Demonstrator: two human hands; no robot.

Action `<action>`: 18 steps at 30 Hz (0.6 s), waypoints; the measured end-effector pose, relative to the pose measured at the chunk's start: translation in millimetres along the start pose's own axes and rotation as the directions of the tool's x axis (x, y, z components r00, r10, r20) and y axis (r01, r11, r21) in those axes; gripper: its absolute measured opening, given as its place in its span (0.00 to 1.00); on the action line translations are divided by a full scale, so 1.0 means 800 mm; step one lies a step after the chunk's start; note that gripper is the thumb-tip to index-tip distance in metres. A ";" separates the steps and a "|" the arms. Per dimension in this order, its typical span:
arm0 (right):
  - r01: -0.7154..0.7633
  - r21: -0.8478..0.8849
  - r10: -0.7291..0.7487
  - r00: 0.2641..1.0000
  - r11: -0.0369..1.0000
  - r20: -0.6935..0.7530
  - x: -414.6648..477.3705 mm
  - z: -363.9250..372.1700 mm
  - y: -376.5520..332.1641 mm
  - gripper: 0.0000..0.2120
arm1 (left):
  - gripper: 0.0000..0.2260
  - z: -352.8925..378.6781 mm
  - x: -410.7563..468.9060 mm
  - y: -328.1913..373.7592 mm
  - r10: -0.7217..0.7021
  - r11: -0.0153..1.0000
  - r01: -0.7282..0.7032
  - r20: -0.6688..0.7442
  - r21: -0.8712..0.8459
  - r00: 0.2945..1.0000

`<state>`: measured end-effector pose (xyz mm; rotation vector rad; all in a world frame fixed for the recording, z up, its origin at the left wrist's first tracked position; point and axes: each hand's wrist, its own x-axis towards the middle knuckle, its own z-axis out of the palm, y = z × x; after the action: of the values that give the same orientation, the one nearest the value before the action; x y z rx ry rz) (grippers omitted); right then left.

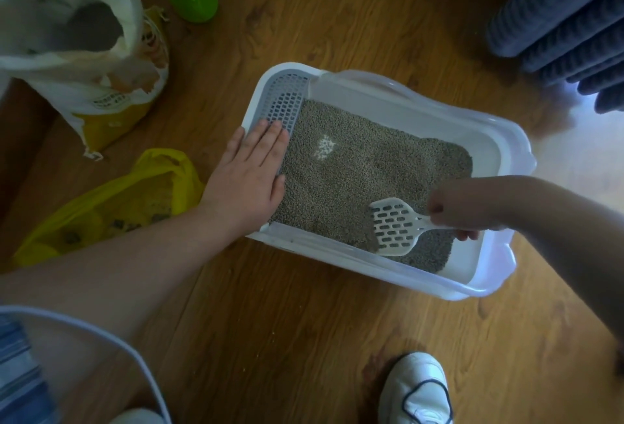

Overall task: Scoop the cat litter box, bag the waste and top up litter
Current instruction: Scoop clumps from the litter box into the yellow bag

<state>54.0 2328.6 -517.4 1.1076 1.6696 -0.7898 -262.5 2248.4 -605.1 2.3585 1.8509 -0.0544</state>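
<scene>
While the right grip (452, 211) clamps the scoop (393, 226), litter (354, 180) lies beneath. The left grip (250, 180) rests flat, unclenched, on the litter box (405, 109).

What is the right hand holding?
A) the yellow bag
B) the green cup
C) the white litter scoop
C: the right hand grips the handle of the white litter scoop, whose slotted blade is down in the grey litter.
</scene>
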 end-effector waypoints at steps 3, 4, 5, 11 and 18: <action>0.058 0.062 -0.059 0.998 0.996 0.014 0.000 0.008 0.001 0.16 | 0.29 0.001 0.000 0.000 -0.001 1.000 0.001 0.006 0.006 1.000; 0.063 0.064 -0.065 0.997 0.996 0.029 0.001 0.009 0.000 0.16 | 0.29 0.001 -0.001 0.001 -0.004 1.000 0.004 0.008 0.007 1.000; 0.062 0.058 -0.065 0.997 0.996 0.043 0.001 0.010 -0.003 0.17 | 0.29 0.001 0.000 0.001 -0.005 1.000 0.005 0.008 0.006 1.000; 0.094 -0.021 -0.092 0.992 0.995 0.081 0.011 0.028 -0.021 0.18 | 0.29 0.003 0.000 0.000 -0.001 1.000 0.001 -0.010 -0.007 1.000; 0.186 0.151 -0.191 0.981 0.971 0.017 0.032 0.041 -0.026 0.13 | 0.29 0.004 0.000 0.000 -0.001 1.000 0.001 -0.007 -0.010 1.000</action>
<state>43.0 2300.2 -552.6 1.0414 1.7293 -1.0634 -262.5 2248.2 -608.0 2.3540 1.8513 -0.0377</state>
